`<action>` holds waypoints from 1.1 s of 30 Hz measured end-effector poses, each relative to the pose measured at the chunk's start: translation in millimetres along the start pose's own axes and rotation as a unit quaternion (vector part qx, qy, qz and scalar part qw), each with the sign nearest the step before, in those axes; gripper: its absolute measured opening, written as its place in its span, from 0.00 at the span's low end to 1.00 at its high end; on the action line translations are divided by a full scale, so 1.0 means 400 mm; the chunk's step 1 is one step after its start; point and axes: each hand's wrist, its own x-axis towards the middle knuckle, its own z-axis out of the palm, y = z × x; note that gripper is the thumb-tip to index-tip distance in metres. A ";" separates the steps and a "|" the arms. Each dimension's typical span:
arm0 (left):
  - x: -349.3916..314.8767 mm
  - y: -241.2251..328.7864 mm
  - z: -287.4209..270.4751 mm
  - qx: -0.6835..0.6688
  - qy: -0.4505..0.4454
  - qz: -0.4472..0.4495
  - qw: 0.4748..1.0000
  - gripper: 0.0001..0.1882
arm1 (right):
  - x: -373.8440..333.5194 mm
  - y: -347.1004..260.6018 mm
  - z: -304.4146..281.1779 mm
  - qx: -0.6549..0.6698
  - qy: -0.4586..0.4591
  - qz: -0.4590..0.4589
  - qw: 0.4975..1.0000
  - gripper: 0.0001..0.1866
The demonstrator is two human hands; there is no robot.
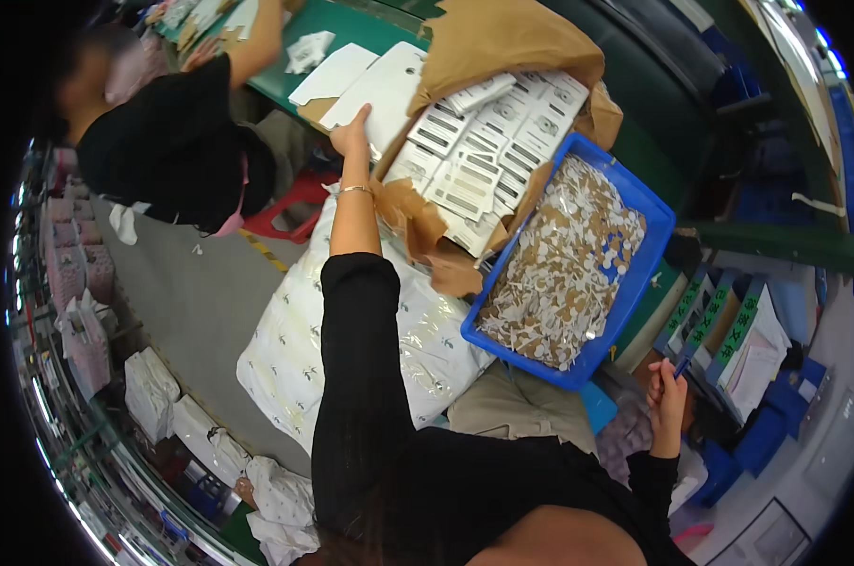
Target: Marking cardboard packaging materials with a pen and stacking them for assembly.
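Note:
My left hand (352, 135) reaches forward to the near edge of a white card sheet (387, 92). Its thumb lies over the edge, and the other fingers are mostly hidden. A blue pen (682, 366) is in the closed fingers of my right hand (668, 396), low on the right. Beside my left forearm stands a carton lined with torn brown paper (512, 38), filled with small white printed cards (474, 170) in stacks. To its right sits a blue tray (625, 325) holding many small white and brown scraps (559, 274).
A large white printed bag (285, 354) lies under my left arm. File holders with green labels (729, 330) stand at the right. Another person in black (177, 141) works at the green table (304, 19) at upper left, near a red stool (300, 208). White bags (153, 391) line the floor.

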 end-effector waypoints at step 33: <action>-1.632 -0.084 -0.922 -0.098 0.119 -0.171 0.973 0.13 | 0.141 0.206 0.375 -0.768 -0.434 -0.349 0.316 0.25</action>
